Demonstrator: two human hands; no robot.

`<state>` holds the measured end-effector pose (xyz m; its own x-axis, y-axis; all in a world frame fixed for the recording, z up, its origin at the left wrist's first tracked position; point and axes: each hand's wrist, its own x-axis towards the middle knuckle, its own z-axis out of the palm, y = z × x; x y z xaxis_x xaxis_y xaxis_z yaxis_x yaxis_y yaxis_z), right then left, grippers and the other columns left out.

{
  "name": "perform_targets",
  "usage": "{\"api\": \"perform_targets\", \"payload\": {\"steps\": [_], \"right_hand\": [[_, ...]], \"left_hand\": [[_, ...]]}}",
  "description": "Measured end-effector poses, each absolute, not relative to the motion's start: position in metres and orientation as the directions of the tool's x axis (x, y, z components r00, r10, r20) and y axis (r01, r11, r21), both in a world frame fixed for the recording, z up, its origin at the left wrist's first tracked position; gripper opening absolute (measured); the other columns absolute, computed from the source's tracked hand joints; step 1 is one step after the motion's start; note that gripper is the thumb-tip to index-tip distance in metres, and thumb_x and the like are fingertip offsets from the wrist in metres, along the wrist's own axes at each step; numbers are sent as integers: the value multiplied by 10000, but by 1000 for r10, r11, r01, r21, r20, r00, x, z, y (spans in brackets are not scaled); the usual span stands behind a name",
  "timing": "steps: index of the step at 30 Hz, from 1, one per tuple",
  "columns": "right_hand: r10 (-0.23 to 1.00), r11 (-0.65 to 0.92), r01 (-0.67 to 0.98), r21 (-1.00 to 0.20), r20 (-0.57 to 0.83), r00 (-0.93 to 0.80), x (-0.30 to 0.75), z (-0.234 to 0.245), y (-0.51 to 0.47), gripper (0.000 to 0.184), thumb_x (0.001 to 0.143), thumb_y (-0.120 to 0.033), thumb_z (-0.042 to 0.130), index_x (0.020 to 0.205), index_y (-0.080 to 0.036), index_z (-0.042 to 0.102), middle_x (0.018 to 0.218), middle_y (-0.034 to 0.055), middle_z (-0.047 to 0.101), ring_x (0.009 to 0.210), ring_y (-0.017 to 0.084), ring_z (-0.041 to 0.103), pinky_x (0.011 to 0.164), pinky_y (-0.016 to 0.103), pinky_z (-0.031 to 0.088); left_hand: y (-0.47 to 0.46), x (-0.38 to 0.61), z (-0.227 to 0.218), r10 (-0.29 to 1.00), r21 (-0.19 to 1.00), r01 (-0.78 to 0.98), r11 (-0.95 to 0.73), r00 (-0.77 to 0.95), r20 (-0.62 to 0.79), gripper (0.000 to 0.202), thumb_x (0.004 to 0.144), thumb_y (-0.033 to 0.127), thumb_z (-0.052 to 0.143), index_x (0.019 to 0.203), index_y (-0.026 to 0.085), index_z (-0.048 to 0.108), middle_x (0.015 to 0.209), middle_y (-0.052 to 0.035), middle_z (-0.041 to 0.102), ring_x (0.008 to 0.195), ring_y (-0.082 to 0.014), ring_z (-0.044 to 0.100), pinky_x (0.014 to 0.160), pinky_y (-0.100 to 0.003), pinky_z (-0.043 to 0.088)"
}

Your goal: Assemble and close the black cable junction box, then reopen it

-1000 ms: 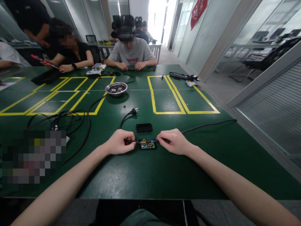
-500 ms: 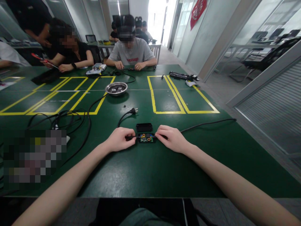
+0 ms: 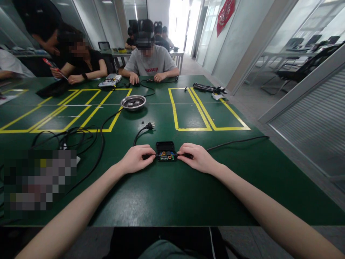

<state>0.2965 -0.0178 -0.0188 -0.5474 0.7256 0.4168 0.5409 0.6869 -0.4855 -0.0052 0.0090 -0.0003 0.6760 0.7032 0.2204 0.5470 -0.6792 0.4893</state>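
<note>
A small black case half (image 3: 166, 160) with a circuit board (image 3: 167, 155) inside lies open on the table in front of me. Copper-coloured rings and green parts show on the board. Right behind it is the black case cover (image 3: 165, 146), which looks to be touching it. My left hand (image 3: 138, 158) pinches the black power cable where it enters the case's left end. At the other end my right hand (image 3: 198, 157) pinches the black output cable (image 3: 238, 141). A black mains plug (image 3: 150, 126) lies behind my left hand, on a bent cable.
Beyond the plug stands a metal bowl (image 3: 133, 103) with metal parts in it. Coiled black cables (image 3: 67, 136) lie at left beside a blurred-out object (image 3: 40, 180). A folded black tripod-like item (image 3: 207, 87) is at the far right. Co-workers sit across the green table (image 3: 172, 194).
The case with the board has shifted slightly away from me, closing the gap to the cover. The plug has slid a little to the left. Both my hands keep their pinch.
</note>
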Motion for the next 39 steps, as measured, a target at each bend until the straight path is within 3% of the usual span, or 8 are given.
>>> {"api": "perform_targets", "payload": {"steps": [4,11,15,18,21,24,30,39], "right_hand": [[703,710,542,-450,398,-589,298,-21,-17,190,1036,-272,588,878,-206,671,930,62,715,850,197,676,764,321,538],[662,748,603,-278,391,-640,295,-12,-18,221,1033,-243,574,849,-192,686,877,64,729,852,216,657,817,377,495],[670,733,611,-299,470,-574,292,-13,-17,185,995,-265,626,858,-200,732,920,63,750,877,222,676,900,424,501],[720,674,668,-315,485,-497,289,-18,-17,220,1006,-294,600,1117,-209,769,1119,107,745,1011,255,674,944,459,515],[752,643,707,-293,412,-514,285,-23,-17,418,1016,-348,596,1416,-242,656,1385,136,657,1238,303,597,1061,528,484],[768,632,718,-291,361,-530,283,-25,-18,376,1043,-362,560,1382,-262,687,1424,127,647,1283,307,577,1101,557,464],[761,646,666,-374,386,-522,284,-23,-18,281,1025,-315,603,1247,-241,759,1326,141,699,1205,299,640,1031,546,526],[822,562,380,-735,442,-360,285,-25,-13,209,931,-175,644,1122,-222,716,1237,93,654,1031,213,708,945,418,627]], "left_hand": [[7,-5,1,698,462,555,-692,678,230,205,970,256,563,922,190,751,922,-35,702,748,-141,646,671,-241,474],[7,-2,-1,652,396,532,-749,698,297,190,962,239,560,897,180,729,856,-56,700,835,-200,628,763,-313,520],[6,-2,0,682,414,550,-725,658,321,141,931,231,581,882,186,706,844,-42,694,823,-194,638,768,-316,526],[6,-3,0,702,427,563,-707,633,328,202,952,305,606,1071,191,722,955,-62,722,915,-218,661,854,-363,542],[5,-3,-4,689,391,574,-719,662,296,461,910,452,706,1299,204,691,1201,-123,699,1122,-291,642,992,-470,522],[5,-2,-10,682,358,587,-726,679,271,541,874,476,761,1353,237,680,1336,-144,654,1254,-336,594,1071,-539,478],[6,-2,-15,663,397,542,-741,686,301,449,909,406,749,1324,240,706,1379,-145,664,1286,-334,606,1099,-551,489],[-1,2,-9,685,579,428,-694,640,348,328,869,255,772,1182,210,684,1422,-131,612,1327,-294,619,1148,-493,525]]}}
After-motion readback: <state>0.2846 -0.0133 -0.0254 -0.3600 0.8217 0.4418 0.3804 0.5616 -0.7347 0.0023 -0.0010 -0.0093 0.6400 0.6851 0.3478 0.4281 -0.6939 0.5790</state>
